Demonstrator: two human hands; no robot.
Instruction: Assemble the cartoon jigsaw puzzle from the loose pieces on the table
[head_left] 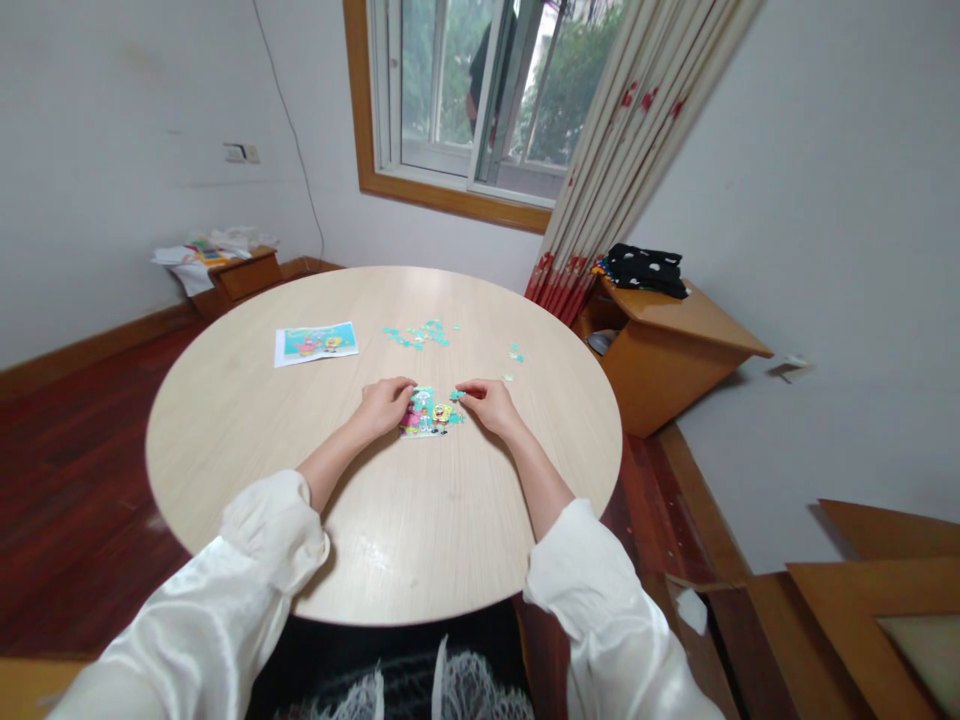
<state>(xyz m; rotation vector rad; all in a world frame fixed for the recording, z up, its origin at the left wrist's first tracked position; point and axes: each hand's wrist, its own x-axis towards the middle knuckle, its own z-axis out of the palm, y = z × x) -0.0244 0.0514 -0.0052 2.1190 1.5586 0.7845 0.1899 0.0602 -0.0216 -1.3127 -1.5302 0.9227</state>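
A small, partly assembled cartoon jigsaw puzzle lies near the middle of the round light-wood table. My left hand rests at its left edge, fingers curled on the puzzle. My right hand sits at its right edge, fingertips pinched on a teal puzzle piece. Several loose teal pieces are scattered farther back, and a few more pieces lie to the right. A printed reference picture lies at the table's back left.
A wooden cabinet with dark folded cloth stands right of the table, by a curtain. A low wooden stand with papers is at the back left. A window is behind. Wooden furniture sits at the lower right.
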